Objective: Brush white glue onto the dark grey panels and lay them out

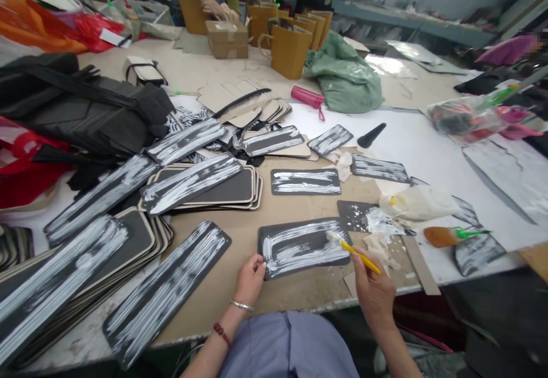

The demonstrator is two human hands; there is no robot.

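Observation:
A dark rectangular panel [299, 248] streaked with white paste lies at the table's front edge. My left hand [251, 278] pinches its lower left corner. In my right hand [374, 286] is a yellow-handled brush [362, 257], its bristles on the panel's right part. Behind the panel lies another coated panel [305, 182]; a long coated one [169, 292] slants at the left. A dark piece with white paste lumps [371, 218] is just beyond the brush, beside a whitish plastic bag [417, 202].
Stacked dark panels [145, 235] fill the left, near black bags [85, 104]. An orange bottle with a green nozzle [440, 236] lies right. Farther back are a pink cylinder [306, 97], a green sack [345, 75], a cardboard box [226, 39] and a person handling a brown bag.

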